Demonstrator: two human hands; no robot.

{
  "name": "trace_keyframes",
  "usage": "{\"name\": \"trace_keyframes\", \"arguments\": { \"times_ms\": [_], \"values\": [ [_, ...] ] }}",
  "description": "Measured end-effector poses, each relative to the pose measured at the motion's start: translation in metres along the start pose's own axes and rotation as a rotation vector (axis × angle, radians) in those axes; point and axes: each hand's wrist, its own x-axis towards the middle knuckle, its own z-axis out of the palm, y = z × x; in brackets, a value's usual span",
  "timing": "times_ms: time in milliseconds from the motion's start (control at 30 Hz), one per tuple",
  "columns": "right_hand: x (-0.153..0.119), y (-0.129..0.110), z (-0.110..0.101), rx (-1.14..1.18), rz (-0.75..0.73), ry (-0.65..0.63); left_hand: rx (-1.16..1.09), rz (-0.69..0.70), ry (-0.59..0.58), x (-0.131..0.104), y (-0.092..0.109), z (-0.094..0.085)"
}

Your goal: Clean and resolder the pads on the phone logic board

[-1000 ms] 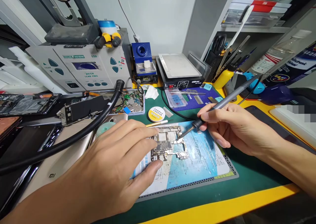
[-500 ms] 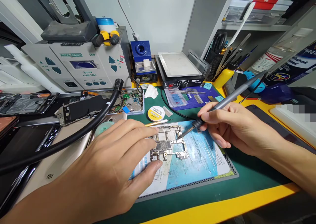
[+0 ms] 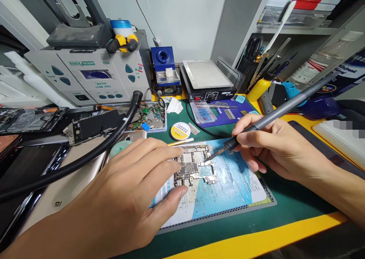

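Note:
A phone circuit board (image 3: 189, 170) lies on a blue and white work mat (image 3: 228, 190). My left hand (image 3: 134, 186) grips its left edge, fingertips at the upper left and thumb at the lower left, hiding part of that side. Held like a pen, a grey soldering iron (image 3: 273, 112) is in the closed fingers of my right hand (image 3: 268, 146). The iron's tip reaches the right part of the board, near the notch in its outline; whether it touches the metal is too small to tell.
A rework station (image 3: 94, 76) stands at the back left, its black hose (image 3: 114, 137) arching past my left hand. Behind the mat are a round tin (image 3: 180, 131), a brush-like stick (image 3: 181, 142), a hot plate (image 3: 209, 78) and an iron stand (image 3: 164, 61). Phones (image 3: 65, 190) lie left.
The soldering iron's handle has swung slightly right and lower, my right hand shifting a little with it. Its tip stays at nearly the same spot. The left hand and board have hardly moved.

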Motion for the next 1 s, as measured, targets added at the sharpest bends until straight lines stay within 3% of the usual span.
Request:
{"name": "trace_keyframes", "arguments": {
  "times_ms": [1000],
  "values": [
    [0.001,0.0011,-0.0007,0.001,-0.003,-0.015,-0.016,-0.011,-0.021,-0.0002,0.0007,-0.0005]
  ]
}}
